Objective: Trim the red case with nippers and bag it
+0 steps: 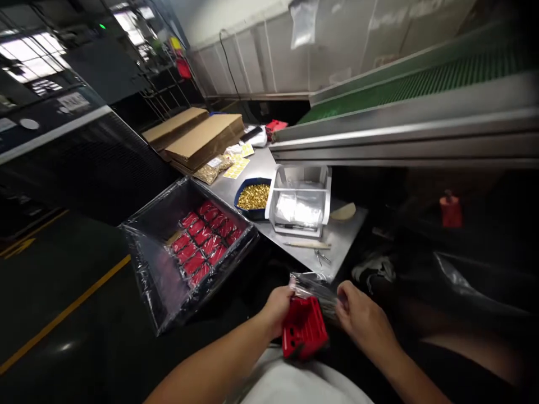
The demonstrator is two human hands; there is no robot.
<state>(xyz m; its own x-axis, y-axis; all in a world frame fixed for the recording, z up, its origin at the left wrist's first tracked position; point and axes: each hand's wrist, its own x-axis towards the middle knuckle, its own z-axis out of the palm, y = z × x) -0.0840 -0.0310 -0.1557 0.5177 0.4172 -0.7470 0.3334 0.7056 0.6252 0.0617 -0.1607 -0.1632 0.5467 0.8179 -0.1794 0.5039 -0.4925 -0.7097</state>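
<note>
Close to my body, my left hand (280, 308) is closed on a red plastic box-like part (304, 331), held by its upper left side. A clear plastic bag (309, 284) stretches from that hand across to my right hand (356, 311), whose fingers are curled together at the bag's other end. The red part hangs below the bag, its hollow, ribbed side facing up and a dark edge along its bottom. To the left, a black plastic-lined crate (147, 280) holds several bagged red parts (204, 238) in rows.
A metal table (269, 160) carries a white bin (273, 224) of clear bags, a blue tray of brass-coloured pieces (254, 196), a wooden-handled tool (309, 244) and flat cardboard (206, 140). A green conveyor (404, 90) slopes along the back right.
</note>
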